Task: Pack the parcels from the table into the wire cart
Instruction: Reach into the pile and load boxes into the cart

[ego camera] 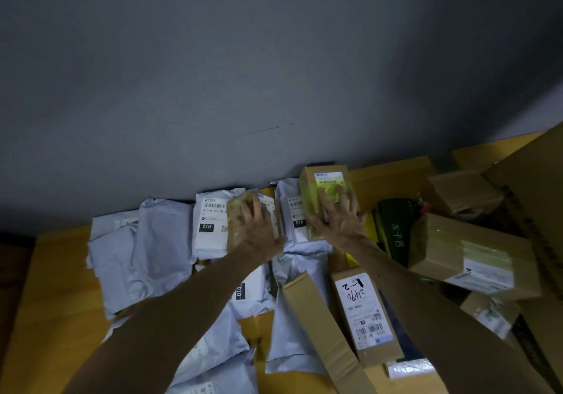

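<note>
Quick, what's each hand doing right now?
Left hand: grips the small box.
Right hand: open, fingers spread flat on the labelled box.

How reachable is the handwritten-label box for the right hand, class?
Probably yes: the right hand rests on a taped box, and the handwritten-label box lies uncovered beside that forearm, nearer the person.

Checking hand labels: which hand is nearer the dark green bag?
Right. The right hand rests on a labelled cardboard box just left of the dark green bag; the left hand grips a small taped box further left, beyond the right hand.
</note>
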### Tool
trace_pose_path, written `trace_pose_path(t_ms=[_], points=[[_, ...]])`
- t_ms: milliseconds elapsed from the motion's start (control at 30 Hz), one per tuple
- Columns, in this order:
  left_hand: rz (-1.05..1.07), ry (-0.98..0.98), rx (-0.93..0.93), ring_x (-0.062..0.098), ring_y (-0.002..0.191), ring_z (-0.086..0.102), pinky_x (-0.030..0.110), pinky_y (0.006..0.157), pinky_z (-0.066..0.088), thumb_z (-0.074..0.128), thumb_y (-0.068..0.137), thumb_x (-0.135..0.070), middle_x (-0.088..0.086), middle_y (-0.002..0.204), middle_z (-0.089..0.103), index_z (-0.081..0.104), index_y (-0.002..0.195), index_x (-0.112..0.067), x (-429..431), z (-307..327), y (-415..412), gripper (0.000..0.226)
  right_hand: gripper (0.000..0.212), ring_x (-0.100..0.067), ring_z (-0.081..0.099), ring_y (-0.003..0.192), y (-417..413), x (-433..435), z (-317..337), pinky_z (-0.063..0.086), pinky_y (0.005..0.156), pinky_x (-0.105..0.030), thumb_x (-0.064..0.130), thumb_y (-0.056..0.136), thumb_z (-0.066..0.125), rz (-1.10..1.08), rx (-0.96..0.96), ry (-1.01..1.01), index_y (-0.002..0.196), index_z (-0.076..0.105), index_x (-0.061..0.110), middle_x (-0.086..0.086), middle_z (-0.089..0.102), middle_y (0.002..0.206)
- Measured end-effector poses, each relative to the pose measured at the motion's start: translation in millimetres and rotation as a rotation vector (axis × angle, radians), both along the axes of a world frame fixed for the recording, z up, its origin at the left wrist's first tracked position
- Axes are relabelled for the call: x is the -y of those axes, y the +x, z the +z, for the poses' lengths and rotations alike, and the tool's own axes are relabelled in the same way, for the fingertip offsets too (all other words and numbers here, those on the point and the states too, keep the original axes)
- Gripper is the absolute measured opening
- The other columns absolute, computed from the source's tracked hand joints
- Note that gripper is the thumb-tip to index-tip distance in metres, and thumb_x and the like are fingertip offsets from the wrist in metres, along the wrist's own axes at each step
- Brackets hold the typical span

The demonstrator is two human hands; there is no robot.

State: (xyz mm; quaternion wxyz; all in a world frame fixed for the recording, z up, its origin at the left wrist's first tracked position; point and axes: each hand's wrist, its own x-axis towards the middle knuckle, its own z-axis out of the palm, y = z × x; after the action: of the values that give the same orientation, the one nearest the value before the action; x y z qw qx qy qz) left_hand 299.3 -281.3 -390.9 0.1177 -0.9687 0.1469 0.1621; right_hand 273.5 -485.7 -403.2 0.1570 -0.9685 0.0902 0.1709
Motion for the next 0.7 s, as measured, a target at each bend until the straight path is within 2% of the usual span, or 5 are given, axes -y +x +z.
trace_pose_path(t_ms=[133, 267, 367, 533, 700], points=[[0.06, 0.073, -0.054, 0.055, 0.144, -0.009, 0.067, 0.113, 0.018, 0.046, 0.084, -0.073, 0.029, 0.156, -0.025, -0.002, 0.154, 0.0, 20, -21, -1, 0.111, 0.084, -0.034, -0.012, 0.15, 1, 3, -5, 0.019, 0.113, -0.066, 0.076, 0.089, 0.036, -0.011, 0.008, 0.016, 0.155, -0.003, 0.042, -0.002, -0.013, 0.164], [0.089, 0.026, -0.135, 0.056, 0.141, -0.02, 0.074, 0.104, 0.027, 0.057, 0.085, -0.062, 0.018, 0.153, -0.038, -0.009, 0.156, -0.025, 22, -37, -4, 0.104, 0.085, -0.035, -0.009, 0.15, 3, 8, -6, 0.022, 0.112, -0.065, 0.074, 0.089, 0.039, -0.016, 0.012, 0.041, 0.156, 0.001, 0.04, -0.003, -0.008, 0.165], [0.089, 0.032, -0.128, 0.055, 0.142, -0.02, 0.071, 0.103, 0.031, 0.062, 0.079, -0.067, 0.014, 0.151, -0.043, 0.005, 0.154, -0.032, 20, -32, -4, 0.101, 0.085, -0.036, -0.009, 0.15, 4, 10, -8, 0.021, 0.113, -0.066, 0.073, 0.089, 0.041, -0.017, 0.004, 0.057, 0.156, -0.001, 0.041, -0.003, -0.008, 0.165], [0.007, 0.091, -0.106, 0.054, 0.144, -0.015, 0.068, 0.109, 0.024, 0.055, 0.081, -0.073, 0.014, 0.158, -0.031, -0.002, 0.156, -0.032, 10, -24, -4, 0.102, 0.085, -0.036, -0.01, 0.15, 3, 12, -12, 0.019, 0.114, -0.066, 0.071, 0.089, 0.044, -0.043, 0.013, 0.106, 0.156, 0.0, 0.041, -0.002, -0.009, 0.165], [0.018, -0.057, -0.032, 0.053, 0.144, -0.017, 0.069, 0.112, 0.021, 0.053, 0.082, -0.072, 0.012, 0.162, -0.019, -0.001, 0.156, -0.033, -9, -33, -8, 0.1, 0.083, -0.037, -0.006, 0.149, 2, 17, -14, 0.022, 0.112, -0.065, 0.066, 0.09, 0.046, -0.084, 0.024, 0.134, 0.156, 0.004, 0.04, -0.003, -0.005, 0.164]])
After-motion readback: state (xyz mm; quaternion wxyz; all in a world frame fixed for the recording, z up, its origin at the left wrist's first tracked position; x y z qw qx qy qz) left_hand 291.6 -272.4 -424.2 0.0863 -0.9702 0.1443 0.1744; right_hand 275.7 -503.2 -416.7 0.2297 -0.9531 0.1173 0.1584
